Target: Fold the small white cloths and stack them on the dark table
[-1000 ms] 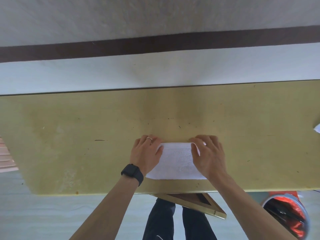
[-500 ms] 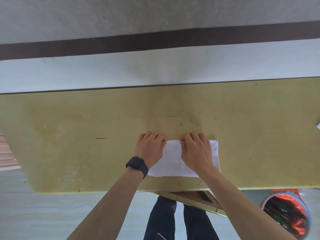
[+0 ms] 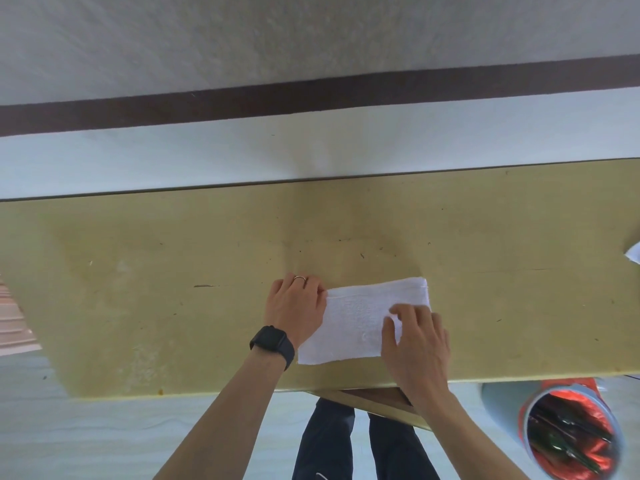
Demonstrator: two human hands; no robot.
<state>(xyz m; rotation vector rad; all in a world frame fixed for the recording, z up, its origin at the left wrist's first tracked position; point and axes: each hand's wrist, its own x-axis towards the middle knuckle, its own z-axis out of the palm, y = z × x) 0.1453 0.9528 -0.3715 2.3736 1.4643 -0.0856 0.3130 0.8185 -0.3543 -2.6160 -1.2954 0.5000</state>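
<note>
Right fingers [image 3: 412, 311] curl down on the white cloth [image 3: 363, 317] at its near right part, and with the thumb they pinch up a small fold of it. The right hand [image 3: 419, 351] covers the cloth's near right corner. Left fingers [image 3: 311, 289] are bent over the cloth's left edge by the far corner and hold it there; the thumb is hidden from us. There is a ring [image 3: 300, 278] on one left finger. The left hand [image 3: 296, 306] sits just left of the cloth, with a black watch [image 3: 272, 344] on the wrist, near and left of the cloth.

The cloth lies flat as a folded rectangle. It rests on the table [image 3: 173, 271], whose top looks olive-yellow and scuffed to us, and the front rim is a little nearer than the cloth.

A white scrap [image 3: 633, 252] lies well right of the cloth, cut off by the picture's side. A round container with a red lining [image 3: 571, 434] stands near and right of the cloth, below the table rim. A wooden frame piece [image 3: 377, 400] and dark trouser legs [image 3: 346, 445] show nearer than the cloth. A pale wall with a dark stripe [image 3: 311, 95] stands far beyond the cloth.
</note>
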